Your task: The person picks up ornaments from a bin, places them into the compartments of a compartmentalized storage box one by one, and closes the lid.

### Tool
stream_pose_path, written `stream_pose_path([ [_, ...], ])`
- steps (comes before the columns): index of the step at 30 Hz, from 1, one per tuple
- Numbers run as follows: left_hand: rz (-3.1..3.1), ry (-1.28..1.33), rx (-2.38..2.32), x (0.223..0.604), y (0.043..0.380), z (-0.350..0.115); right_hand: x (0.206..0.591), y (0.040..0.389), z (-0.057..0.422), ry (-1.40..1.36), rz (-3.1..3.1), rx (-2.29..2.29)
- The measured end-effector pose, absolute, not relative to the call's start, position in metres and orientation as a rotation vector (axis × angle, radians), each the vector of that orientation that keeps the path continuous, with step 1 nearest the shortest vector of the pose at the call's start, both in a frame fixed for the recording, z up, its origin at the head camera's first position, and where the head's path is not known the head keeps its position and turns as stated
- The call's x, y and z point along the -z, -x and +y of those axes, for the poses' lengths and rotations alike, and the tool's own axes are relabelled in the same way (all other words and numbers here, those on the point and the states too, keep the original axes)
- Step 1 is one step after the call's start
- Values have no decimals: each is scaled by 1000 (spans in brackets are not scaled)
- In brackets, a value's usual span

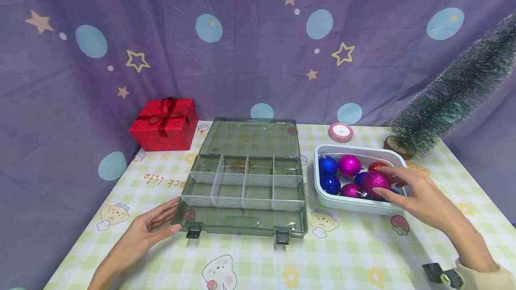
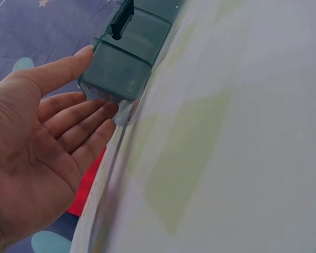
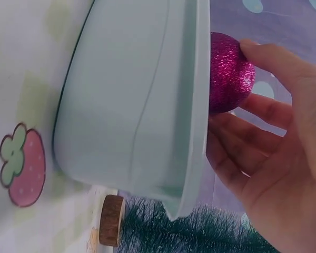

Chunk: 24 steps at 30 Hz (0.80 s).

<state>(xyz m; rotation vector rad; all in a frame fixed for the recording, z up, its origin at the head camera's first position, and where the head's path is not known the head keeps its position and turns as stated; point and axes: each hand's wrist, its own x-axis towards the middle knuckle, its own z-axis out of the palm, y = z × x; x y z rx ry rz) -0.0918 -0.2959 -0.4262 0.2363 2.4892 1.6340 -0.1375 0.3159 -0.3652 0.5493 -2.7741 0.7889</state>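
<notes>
A clear grey-green compartment box [image 1: 242, 218] lies with its lid laid back. At its front left corner is my left hand [image 1: 139, 236], its fingers fairly straight along the side and its thumb touching the front edge. In the left wrist view the hand [image 2: 47, 132] meets the box's corner [image 2: 118, 71]. My right hand [image 1: 423, 196] holds a glittery magenta Christmas ball [image 1: 376, 184] between thumb and fingers, over a pale blue tub [image 1: 342, 202]. The right wrist view has that ball [image 3: 229, 76] at the tub's rim. Blue, magenta and red balls [image 1: 328, 164] lie inside the tub, some partly hidden.
A red gift box [image 1: 163, 129] with a bow stands at the back left. Behind the tub lies a pink ribbon roll [image 1: 340, 132]. A small artificial Christmas tree [image 1: 447, 97] leans at the back right. A patterned curtain [image 1: 250, 75] hangs behind the table.
</notes>
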Motion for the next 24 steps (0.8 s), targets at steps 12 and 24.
stream_pose_path([
  [12, 2485, -261, -1651, 427, 92, -296, 363, 150, 297, -648, -2617, -959],
  [24, 2497, -275, -1643, 429, 93, -297, 367, 176, 268, -731, -2483, -1007],
])
